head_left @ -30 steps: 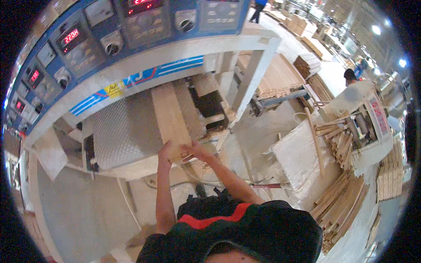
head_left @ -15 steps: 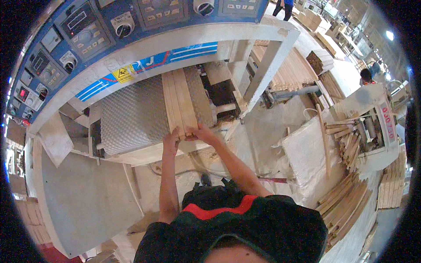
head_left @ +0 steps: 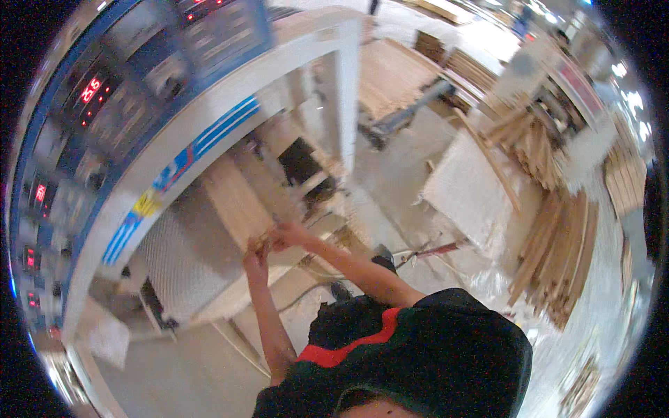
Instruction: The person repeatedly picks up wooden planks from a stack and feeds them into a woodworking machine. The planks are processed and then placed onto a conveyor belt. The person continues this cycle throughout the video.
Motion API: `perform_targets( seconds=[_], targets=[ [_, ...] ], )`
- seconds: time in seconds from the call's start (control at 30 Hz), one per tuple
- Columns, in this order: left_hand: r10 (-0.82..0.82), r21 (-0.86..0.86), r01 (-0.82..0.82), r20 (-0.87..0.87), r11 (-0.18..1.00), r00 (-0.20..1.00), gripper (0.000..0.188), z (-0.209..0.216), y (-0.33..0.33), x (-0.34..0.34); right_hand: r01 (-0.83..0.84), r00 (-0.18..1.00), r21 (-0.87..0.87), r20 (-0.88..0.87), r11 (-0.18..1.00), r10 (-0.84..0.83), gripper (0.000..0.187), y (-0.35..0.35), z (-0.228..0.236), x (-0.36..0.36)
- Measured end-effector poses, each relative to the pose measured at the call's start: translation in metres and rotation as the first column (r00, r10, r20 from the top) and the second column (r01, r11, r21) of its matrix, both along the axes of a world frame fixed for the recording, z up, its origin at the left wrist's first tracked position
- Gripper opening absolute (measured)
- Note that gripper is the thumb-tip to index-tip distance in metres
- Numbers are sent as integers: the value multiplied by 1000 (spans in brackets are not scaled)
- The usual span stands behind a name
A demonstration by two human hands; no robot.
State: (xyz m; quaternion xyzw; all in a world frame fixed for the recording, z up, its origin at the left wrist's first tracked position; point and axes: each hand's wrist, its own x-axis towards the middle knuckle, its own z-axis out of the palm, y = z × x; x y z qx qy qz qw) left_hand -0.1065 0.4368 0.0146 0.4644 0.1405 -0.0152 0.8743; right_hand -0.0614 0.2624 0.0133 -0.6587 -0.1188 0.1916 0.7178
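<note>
The machine's open bay, beneath a white frame [head_left: 300,59], contains one pale wooden board [head_left: 237,200]. The board lies flat on a textured grey bed [head_left: 182,259], its near end at the bed's front edge. The left hand [head_left: 256,249] and the right hand [head_left: 284,236] are close together at that end, fingers bent. Blur obscures the fingertips; whether either hand pinches the wood or only touches it cannot be told. To the right of the board, a dark recess [head_left: 300,163] has a pale bar across it. Farther right, a pale machine [head_left: 514,75] has wooden sticks [head_left: 524,139] bunched at its opening. A blue control panel [head_left: 125,143] bears lit red displays. On the grey floor are a white sheet [head_left: 467,194] and a heap of brown strips [head_left: 556,254]; beyond the frame lies a broad layer of boards [head_left: 391,78].
</note>
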Motion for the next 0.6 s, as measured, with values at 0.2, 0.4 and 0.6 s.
perform_targets(
  seconds=[0.2, 0.4, 0.6],
  targets=[
    [-90, -179, 79, -57, 981, 994, 43, 6, -24, -7, -162, 960, -83, -243, 983, 137, 30, -78, 47, -23],
    [-626, 131, 641, -140, 756, 767, 40, -120, -55, -47, -304, 926, -267, -308, 915, 218, 30, -272, 12, -2],
    [-626, 121, 839, -612, 530, 483, 44, 1, -218, 23, 250, 934, -277, -183, 928, -307, 28, -461, 33, 142]
  ],
)
